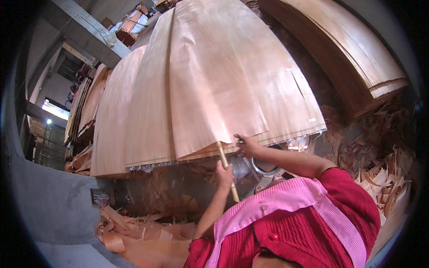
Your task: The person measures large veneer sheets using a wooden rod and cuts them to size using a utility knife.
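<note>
Wooden stick (227, 166) clenched in our left hand (224, 175); right hand (247, 145) pinches the near edge of the top veneer sheet (214, 76) on the stack (116, 111). Scraps (134, 232) crowd the floor below.

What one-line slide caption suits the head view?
Left hand grips a wooden stick under stacked veneer sheets; right hand pinches the top sheet's edge.

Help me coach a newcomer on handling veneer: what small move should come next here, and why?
Probably push the wooden stick a little further under the top veneer sheet. The left hand grips the stick with its tip just beneath the sheet's near edge, while the right hand pinches that edge. The edge looks only slightly raised off the veneer stack, so more lift seems needed.
</note>
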`<action>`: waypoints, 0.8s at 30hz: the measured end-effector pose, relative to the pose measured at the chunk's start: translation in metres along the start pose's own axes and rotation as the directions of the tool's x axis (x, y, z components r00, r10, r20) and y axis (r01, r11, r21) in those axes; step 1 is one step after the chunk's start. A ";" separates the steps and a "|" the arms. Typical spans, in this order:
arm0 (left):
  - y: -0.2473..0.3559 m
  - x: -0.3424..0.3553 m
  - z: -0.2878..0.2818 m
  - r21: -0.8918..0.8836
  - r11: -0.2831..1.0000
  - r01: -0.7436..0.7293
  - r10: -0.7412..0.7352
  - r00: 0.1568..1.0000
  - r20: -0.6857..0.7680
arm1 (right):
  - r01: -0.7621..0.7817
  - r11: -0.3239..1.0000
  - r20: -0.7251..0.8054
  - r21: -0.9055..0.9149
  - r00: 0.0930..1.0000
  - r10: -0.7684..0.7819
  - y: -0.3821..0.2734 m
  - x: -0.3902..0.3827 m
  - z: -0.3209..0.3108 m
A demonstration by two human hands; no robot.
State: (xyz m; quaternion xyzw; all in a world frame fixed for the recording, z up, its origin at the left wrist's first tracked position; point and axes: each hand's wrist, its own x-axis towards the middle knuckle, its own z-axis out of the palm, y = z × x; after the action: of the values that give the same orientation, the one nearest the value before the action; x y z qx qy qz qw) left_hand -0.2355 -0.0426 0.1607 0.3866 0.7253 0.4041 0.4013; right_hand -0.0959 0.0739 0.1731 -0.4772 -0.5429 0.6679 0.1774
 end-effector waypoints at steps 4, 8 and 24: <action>-0.002 -0.005 0.035 0.150 0.981 -0.127 0.138 0.988 -0.065 | 0.019 0.909 -0.114 0.417 0.993 0.032 -0.002 0.023 0.022; -0.036 -0.010 0.046 0.242 0.954 -0.178 0.198 0.978 -0.064 | 0.119 0.897 -0.182 0.425 0.982 -0.044 0.017 0.025 0.044; -0.037 -0.030 0.104 0.117 0.908 -0.401 0.302 0.824 0.478 | -0.014 0.960 -0.604 -0.279 0.780 -0.164 0.030 -0.014 -0.077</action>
State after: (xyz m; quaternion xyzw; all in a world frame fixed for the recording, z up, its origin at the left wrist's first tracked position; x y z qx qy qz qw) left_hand -0.1399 -0.0541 0.0995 0.6377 0.5672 0.2910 0.4323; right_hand -0.0172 0.0953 0.1559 -0.6678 -0.5578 0.3859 0.3066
